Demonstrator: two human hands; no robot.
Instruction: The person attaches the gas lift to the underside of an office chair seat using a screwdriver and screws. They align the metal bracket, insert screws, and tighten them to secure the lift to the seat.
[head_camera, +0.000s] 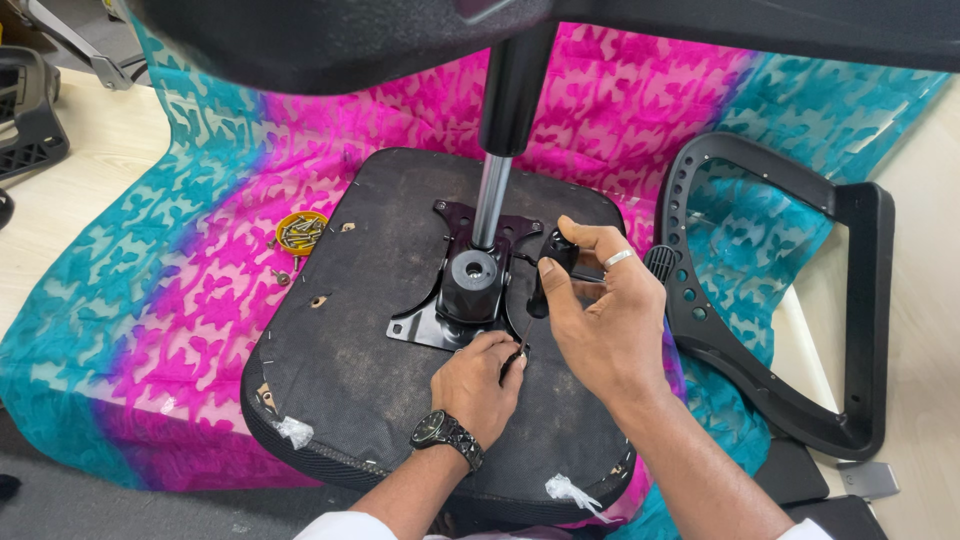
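Right hand (605, 320): fingers (553, 283) curled and pinched on black lever handle (556, 252), thumb on near side, ring on one finger. Handle set just right of black mounting plate (440, 322), at edge of plate's raised hub (472, 272).

Left hand (480, 380): fingers pressed together around a small dark part (514, 362) at plate's near edge; kind of part not discernible, mostly covered by fingertips. Watch on wrist.

Plate bolted near centre of upturned seat base (350, 380), dark fabric underside up. Gas cylinder (492, 195) upright from hub, chrome below, black above.

Open room: broad bare seat fabric left of plate and toward near left corner; narrow margin only between right hand and right seat edge. Seat rests on pink and teal cloth (150, 300), spread over pale counter (70, 180). Small round yellow dish of screws (300, 232) on cloth, just beside left seat edge; a few loose screws near it. Black armrest frame (850, 330) on cloth, just right of seat, near right hand.

Obstructed or cut off: dark blurred chair part (330, 40) across top of view, hiding upper end of cylinder. Far right seat corner covered by right forearm. Black parts at upper left cut by frame edge.
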